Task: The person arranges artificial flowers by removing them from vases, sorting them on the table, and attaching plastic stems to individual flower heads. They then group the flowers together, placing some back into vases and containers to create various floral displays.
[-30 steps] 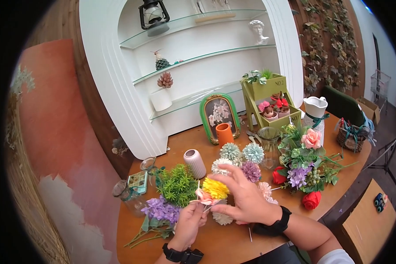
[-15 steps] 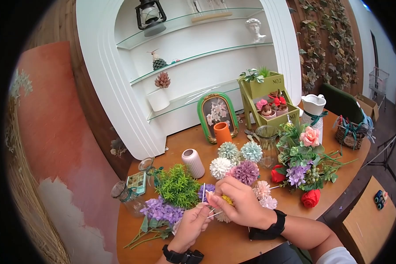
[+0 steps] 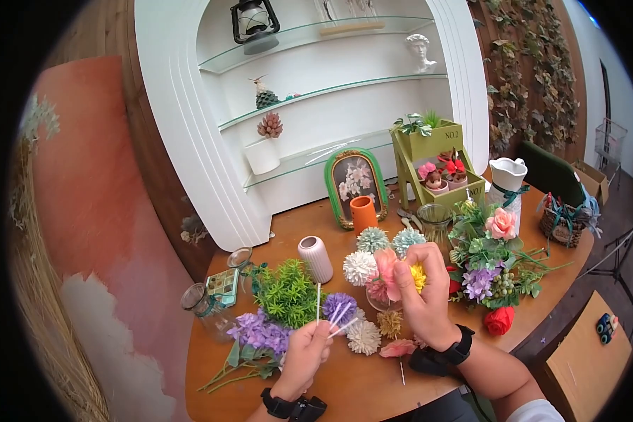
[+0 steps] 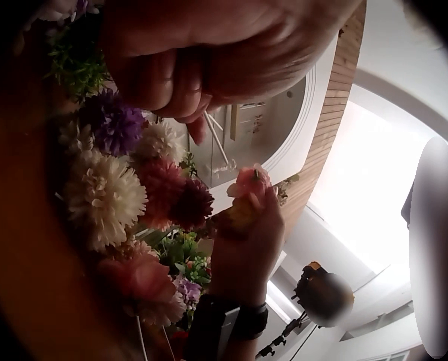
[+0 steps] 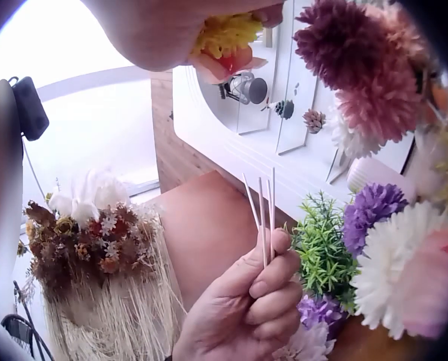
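Several thin white sticks [image 3: 318, 302] are pinched upright and slanting in the left hand [image 3: 306, 359], whose fingers curl round their lower ends; the right wrist view also shows these sticks [image 5: 263, 233]. Up and to the right, the right hand [image 3: 432, 302] grips a yellow flower [image 3: 418, 278] together with a pink flower [image 3: 385, 271]. The same yellow bloom [image 5: 230, 34] and pink petals [image 5: 222, 66] show at the fingers in the right wrist view. The hands are apart. Near them on the table lie a purple pompom flower [image 3: 340, 308] and a white one [image 3: 363, 336].
A green plant [image 3: 288, 294] and lilac flowers [image 3: 259, 332] lie left, beside glass jars [image 3: 207, 302]. Behind stand a pink ribbed vase [image 3: 315, 259] and an orange pot [image 3: 363, 213]. A mixed bouquet [image 3: 485, 246] and red rose [image 3: 499, 320] are right, with a flat peach flower [image 3: 398, 348] in front.
The right hand has moved up and right, away from the left hand, carrying the yellow and pink flowers. The left hand has stayed nearly in place with the sticks.
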The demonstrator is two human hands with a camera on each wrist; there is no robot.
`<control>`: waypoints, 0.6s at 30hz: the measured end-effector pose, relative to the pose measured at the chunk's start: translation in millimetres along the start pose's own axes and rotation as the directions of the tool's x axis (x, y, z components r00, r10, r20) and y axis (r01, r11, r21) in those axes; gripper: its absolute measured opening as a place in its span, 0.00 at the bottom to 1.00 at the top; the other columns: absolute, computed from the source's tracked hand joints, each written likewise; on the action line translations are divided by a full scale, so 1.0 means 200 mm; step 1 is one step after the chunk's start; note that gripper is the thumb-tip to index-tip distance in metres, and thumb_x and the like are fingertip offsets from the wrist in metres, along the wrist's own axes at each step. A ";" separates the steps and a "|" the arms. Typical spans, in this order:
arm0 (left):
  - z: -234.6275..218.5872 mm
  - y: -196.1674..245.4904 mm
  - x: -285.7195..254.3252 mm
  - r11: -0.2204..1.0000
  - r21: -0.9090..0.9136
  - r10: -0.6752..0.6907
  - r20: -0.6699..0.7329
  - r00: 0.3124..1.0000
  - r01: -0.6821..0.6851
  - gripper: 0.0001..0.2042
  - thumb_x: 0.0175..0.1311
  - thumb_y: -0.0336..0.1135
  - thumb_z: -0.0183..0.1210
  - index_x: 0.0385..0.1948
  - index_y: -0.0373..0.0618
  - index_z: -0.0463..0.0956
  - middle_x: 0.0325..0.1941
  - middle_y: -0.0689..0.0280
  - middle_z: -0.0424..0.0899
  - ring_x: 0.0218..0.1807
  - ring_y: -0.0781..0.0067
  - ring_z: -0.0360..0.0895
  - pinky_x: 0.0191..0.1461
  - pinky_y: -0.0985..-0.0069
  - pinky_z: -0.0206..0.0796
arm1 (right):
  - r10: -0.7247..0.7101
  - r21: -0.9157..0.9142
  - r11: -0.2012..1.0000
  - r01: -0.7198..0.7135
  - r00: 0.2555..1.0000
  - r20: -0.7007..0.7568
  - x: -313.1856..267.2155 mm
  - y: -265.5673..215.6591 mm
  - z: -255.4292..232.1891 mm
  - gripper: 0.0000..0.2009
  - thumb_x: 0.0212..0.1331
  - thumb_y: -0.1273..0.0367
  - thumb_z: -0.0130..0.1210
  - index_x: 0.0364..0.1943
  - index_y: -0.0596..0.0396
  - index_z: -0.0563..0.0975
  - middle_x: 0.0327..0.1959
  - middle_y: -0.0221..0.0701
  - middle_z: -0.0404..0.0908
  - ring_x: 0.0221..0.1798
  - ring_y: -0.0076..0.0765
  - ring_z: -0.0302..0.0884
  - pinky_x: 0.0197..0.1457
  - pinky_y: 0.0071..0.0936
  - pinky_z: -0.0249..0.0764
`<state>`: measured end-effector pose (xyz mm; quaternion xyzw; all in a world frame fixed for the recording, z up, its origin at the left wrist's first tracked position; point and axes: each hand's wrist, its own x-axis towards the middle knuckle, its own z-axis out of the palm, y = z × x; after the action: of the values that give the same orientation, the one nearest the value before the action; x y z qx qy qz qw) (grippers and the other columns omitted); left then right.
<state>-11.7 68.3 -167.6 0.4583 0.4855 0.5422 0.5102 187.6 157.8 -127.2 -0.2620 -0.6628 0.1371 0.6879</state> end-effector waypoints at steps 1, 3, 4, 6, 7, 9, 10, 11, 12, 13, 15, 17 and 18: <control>0.01 0.00 0.00 0.999 0.001 0.037 -0.062 0.997 -0.037 0.16 0.75 0.40 0.46 0.44 0.36 0.75 0.22 0.77 0.62 0.18 0.91 0.53 0.20 0.88 0.43 | -0.028 0.008 1.000 0.029 0.999 -0.028 0.00 0.00 0.00 0.06 0.59 0.72 0.57 0.30 0.58 0.72 0.30 0.37 0.71 0.35 0.41 0.72 0.38 0.34 0.69; 0.01 0.02 0.01 0.995 0.017 0.098 -0.125 0.987 -0.097 0.16 0.75 0.40 0.45 0.50 0.35 0.72 0.21 0.76 0.62 0.17 0.91 0.53 0.19 0.87 0.44 | -0.051 0.011 0.999 0.051 0.997 -0.058 0.00 -0.01 0.00 0.06 0.58 0.73 0.59 0.31 0.58 0.72 0.30 0.37 0.72 0.34 0.41 0.72 0.38 0.33 0.70; 0.01 0.02 0.01 0.987 0.036 0.162 -0.188 0.969 -0.158 0.17 0.75 0.39 0.44 0.55 0.35 0.70 0.21 0.76 0.61 0.16 0.90 0.54 0.18 0.87 0.44 | -0.151 -0.026 0.988 0.150 0.988 -0.016 0.00 -0.02 -0.01 0.07 0.56 0.73 0.61 0.31 0.57 0.73 0.31 0.37 0.72 0.34 0.40 0.73 0.36 0.32 0.70; -0.01 0.00 0.03 0.982 0.087 0.182 -0.180 0.967 -0.168 0.19 0.75 0.36 0.42 0.63 0.38 0.64 0.22 0.76 0.62 0.16 0.90 0.53 0.19 0.87 0.46 | -0.244 -0.061 0.967 0.246 0.969 0.031 0.00 -0.02 0.00 0.08 0.54 0.74 0.63 0.31 0.57 0.73 0.31 0.36 0.73 0.33 0.39 0.74 0.35 0.31 0.71; -0.01 -0.01 0.03 0.978 0.126 0.185 -0.171 0.968 -0.165 0.20 0.75 0.35 0.41 0.64 0.38 0.61 0.22 0.76 0.62 0.16 0.91 0.53 0.19 0.87 0.45 | -0.286 -0.050 0.955 0.291 0.954 0.096 -0.01 -0.02 0.00 0.08 0.53 0.74 0.64 0.30 0.56 0.74 0.32 0.36 0.73 0.32 0.38 0.75 0.34 0.30 0.72; -0.04 -0.05 0.04 0.981 0.129 0.159 -0.106 0.982 -0.145 0.24 0.74 0.32 0.43 0.68 0.38 0.54 0.32 0.69 0.69 0.23 0.87 0.64 0.23 0.87 0.57 | -0.341 -0.048 0.933 0.356 0.920 0.196 -0.02 -0.02 0.01 0.09 0.50 0.73 0.66 0.30 0.55 0.75 0.34 0.33 0.74 0.32 0.36 0.77 0.33 0.30 0.75; -0.05 -0.07 0.06 0.981 0.130 0.157 -0.103 0.982 -0.143 0.24 0.74 0.32 0.43 0.68 0.38 0.54 0.32 0.69 0.69 0.23 0.87 0.64 0.23 0.87 0.57 | -0.339 -0.050 0.934 0.354 0.921 0.195 -0.03 -0.01 0.01 0.09 0.50 0.73 0.66 0.30 0.55 0.75 0.34 0.33 0.74 0.32 0.36 0.77 0.33 0.30 0.75; -0.05 -0.10 0.07 0.930 0.301 0.249 -0.095 0.964 -0.211 0.25 0.72 0.32 0.46 0.69 0.37 0.52 0.40 0.64 0.70 0.31 0.82 0.69 0.29 0.85 0.64 | -0.370 -0.047 0.919 0.392 0.896 0.245 -0.03 0.00 0.01 0.10 0.48 0.73 0.66 0.31 0.54 0.75 0.35 0.33 0.75 0.34 0.37 0.78 0.34 0.31 0.75; -0.05 -0.11 0.08 0.846 0.462 0.337 -0.072 0.939 -0.268 0.27 0.71 0.32 0.48 0.70 0.37 0.50 0.49 0.60 0.71 0.40 0.77 0.74 0.36 0.83 0.70 | -0.400 -0.041 0.902 0.430 0.868 0.295 -0.04 0.00 0.01 0.11 0.46 0.73 0.67 0.32 0.53 0.76 0.37 0.32 0.75 0.36 0.37 0.78 0.36 0.31 0.76; -0.04 -0.09 0.07 0.862 0.451 0.282 -0.044 0.958 -0.233 0.29 0.67 0.29 0.53 0.70 0.40 0.52 0.61 0.55 0.64 0.56 0.67 0.71 0.50 0.76 0.72 | -0.398 -0.042 0.903 0.428 0.869 0.295 -0.04 0.00 0.01 0.11 0.46 0.73 0.67 0.32 0.53 0.76 0.37 0.32 0.75 0.36 0.37 0.78 0.36 0.31 0.76; -0.05 -0.08 0.07 0.787 0.534 0.333 0.054 0.942 -0.309 0.29 0.66 0.28 0.55 0.68 0.41 0.56 0.60 0.55 0.65 0.58 0.66 0.70 0.51 0.75 0.72 | -0.416 -0.027 0.891 0.453 0.840 0.348 -0.04 0.00 0.01 0.13 0.44 0.74 0.67 0.35 0.53 0.77 0.38 0.33 0.75 0.38 0.39 0.78 0.37 0.32 0.77; -0.04 -0.06 0.06 0.627 0.671 0.390 0.170 0.905 -0.396 0.27 0.61 0.27 0.59 0.64 0.42 0.65 0.59 0.55 0.66 0.58 0.65 0.69 0.52 0.75 0.71 | -0.423 -0.020 0.886 0.464 0.824 0.377 -0.04 0.01 0.01 0.14 0.43 0.74 0.68 0.36 0.52 0.78 0.38 0.33 0.75 0.39 0.40 0.78 0.38 0.32 0.77; -0.03 -0.05 0.05 0.629 0.669 0.389 0.170 0.906 -0.396 0.27 0.61 0.27 0.59 0.64 0.42 0.65 0.59 0.55 0.66 0.58 0.65 0.69 0.52 0.75 0.71 | -0.388 -0.030 0.894 0.447 0.807 0.444 -0.05 0.02 0.01 0.15 0.44 0.72 0.67 0.39 0.51 0.78 0.42 0.34 0.75 0.44 0.43 0.78 0.43 0.35 0.76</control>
<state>-17.0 78.8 -178.9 0.7113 0.5377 0.4177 0.1745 184.5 156.3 -138.3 -0.1184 -0.8457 -0.0082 0.5203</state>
